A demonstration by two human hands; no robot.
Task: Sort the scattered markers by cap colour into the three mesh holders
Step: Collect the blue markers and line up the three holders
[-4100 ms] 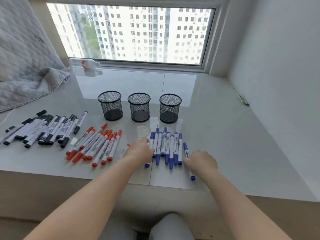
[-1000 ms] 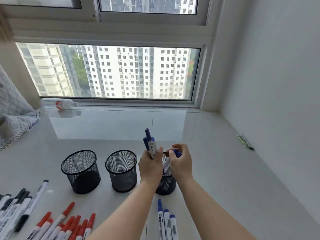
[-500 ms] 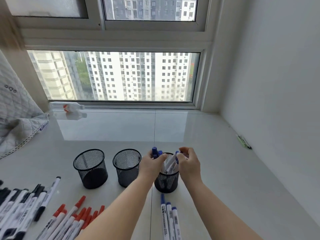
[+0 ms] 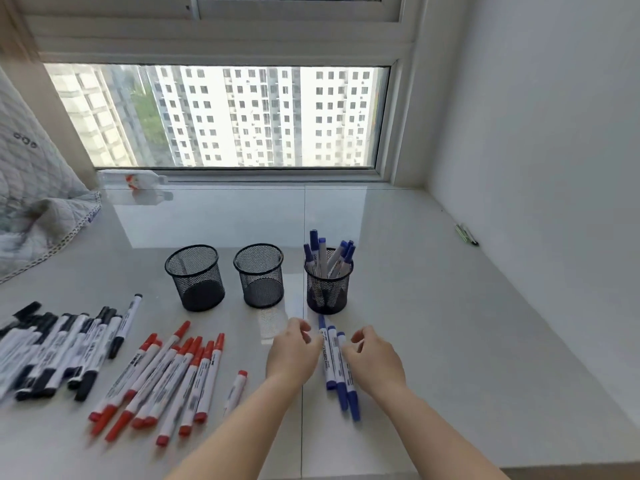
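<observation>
Quilted grey blanket (image 4: 31, 202) bunched up far left, clear plastic bottle (image 4: 133, 178) lying by the window (image 4: 221, 116), couple of pens (image 4: 467, 234) against the right wall.

black markers (image 4: 52, 344) cut off by the left edge

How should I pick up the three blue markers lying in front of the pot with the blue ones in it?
Probably grip the three blue markers around their white middles, coming from above, with fingers closing in from both sides. They lie flat, side by side, pointing toward the right mesh holder, so one squeeze could gather them all. The left hand and right hand already flank them.
</observation>
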